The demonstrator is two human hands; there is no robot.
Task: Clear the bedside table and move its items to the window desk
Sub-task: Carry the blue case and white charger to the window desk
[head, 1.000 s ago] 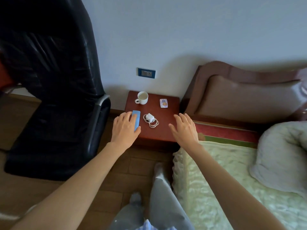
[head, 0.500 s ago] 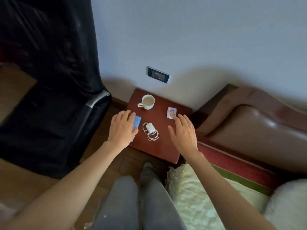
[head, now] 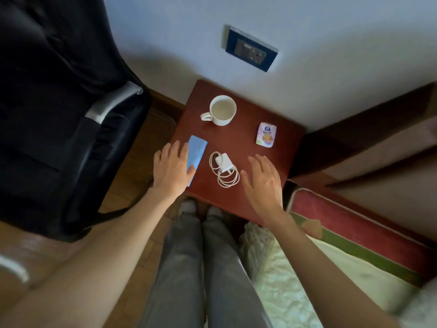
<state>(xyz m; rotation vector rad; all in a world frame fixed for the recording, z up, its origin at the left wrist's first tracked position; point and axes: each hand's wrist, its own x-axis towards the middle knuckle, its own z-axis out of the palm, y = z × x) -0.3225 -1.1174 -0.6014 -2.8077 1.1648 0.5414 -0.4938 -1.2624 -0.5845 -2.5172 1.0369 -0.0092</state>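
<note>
I am looking down at a small red-brown wooden worktop (head: 238, 147) pushed against a pale wall. A dark blue wall socket (head: 251, 51) sits on the wall above it. A shiny black chair (head: 61, 110) with a grey arm stands to my left on a brown wood floor. The bed (head: 331, 261) is to my right, with a bumpy cream cover and red and green stripes along its edge.

4 things lie on the worktop. A round white mug (head: 221, 110) stands at the back, with its handle pointing left. A small packet (head: 266, 134) with a colourful picture lies at the back right; its words are too small to read. A white charger (head: 224, 169) with its cable wound in loops lies in the middle. A flat blue phone (head: 196, 153) lies at the left edge.

My left hand (head: 172, 168) lies flat on the phone, fingers together. My right hand (head: 263, 180) is spread wide just beside the charger, holding nothing.
</note>
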